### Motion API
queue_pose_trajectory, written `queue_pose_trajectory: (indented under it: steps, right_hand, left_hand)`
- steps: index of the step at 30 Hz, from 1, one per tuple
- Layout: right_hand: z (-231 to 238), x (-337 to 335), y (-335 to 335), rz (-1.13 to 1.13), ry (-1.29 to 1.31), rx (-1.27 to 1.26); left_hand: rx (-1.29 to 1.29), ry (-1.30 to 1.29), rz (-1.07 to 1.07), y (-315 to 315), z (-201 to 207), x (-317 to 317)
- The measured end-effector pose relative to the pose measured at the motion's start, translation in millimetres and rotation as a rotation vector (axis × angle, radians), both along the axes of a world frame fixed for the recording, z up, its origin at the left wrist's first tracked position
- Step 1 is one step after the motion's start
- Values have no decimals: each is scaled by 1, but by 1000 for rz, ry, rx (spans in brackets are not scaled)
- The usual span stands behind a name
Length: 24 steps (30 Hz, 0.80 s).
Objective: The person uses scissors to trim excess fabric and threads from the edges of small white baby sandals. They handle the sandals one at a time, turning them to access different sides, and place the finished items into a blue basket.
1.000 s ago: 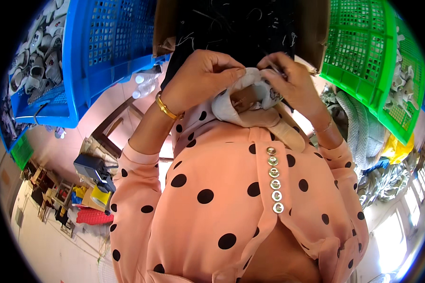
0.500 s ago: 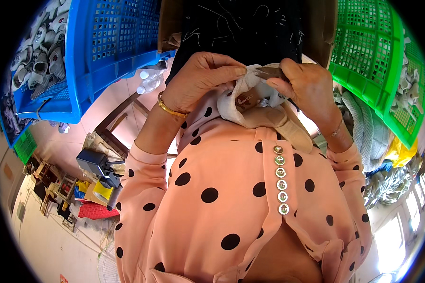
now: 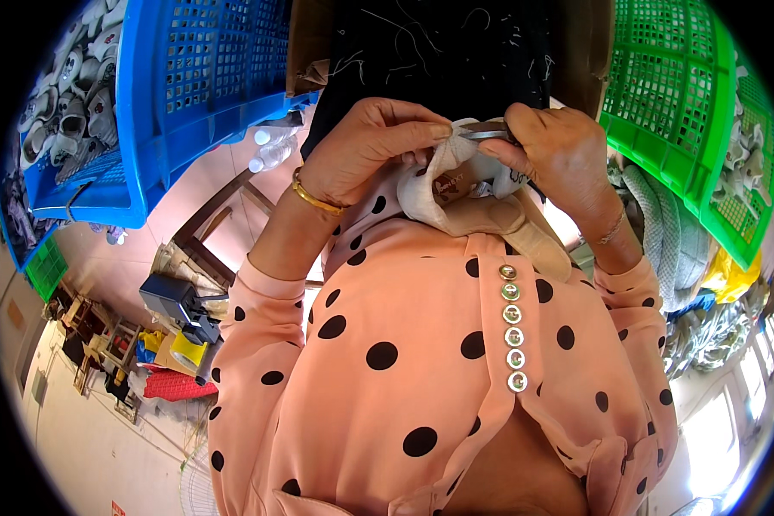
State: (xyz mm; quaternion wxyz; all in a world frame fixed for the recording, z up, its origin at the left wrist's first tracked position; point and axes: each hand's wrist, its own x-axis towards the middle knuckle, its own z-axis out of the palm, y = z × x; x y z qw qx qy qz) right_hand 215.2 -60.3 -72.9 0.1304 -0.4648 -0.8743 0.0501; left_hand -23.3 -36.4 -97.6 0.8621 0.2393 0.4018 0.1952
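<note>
Beige sock (image 3: 456, 185) is gripped at twelve o'clock, close against the chest.
Its cuff is pinched by the left hand (image 3: 365, 150); small metal snips (image 3: 483, 131) are grasped by the right hand (image 3: 555, 150), touching the cuff. A blue crate (image 3: 198, 77) is seen at ten o'clock, a green crate (image 3: 671, 95) at two.

Small printed mark (image 3: 445, 184) on cream sock held between hands: dark brown, roughly rectangular, too small to tell more. Small red sign (image 3: 117, 508) low at lower left edge, on pale wall or floor. No screens, no packages clearly identifiable.
</note>
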Motion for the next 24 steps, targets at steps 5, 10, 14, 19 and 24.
queue_pose_trajectory:
  steps: [5,10,14,19,24]
  right_hand:
    - [1,3,-3,-15,17,-49]
    - [0,1,-3,-24,24,-65]
    - [3,-1,-1,-4,13,-47]
    - [7,-2,-3,-6,-36,-72]
    - [4,6,1,-200,366,-617]
  left_hand:
    - [22,-20,-5,0,-4,-4]
    - [31,-22,-14,-1,-2,-3]
    - [18,-31,-9,-2,-3,-3]
    - [11,-44,8,-4,-3,0]
    - [99,21,-24,-4,3,2]
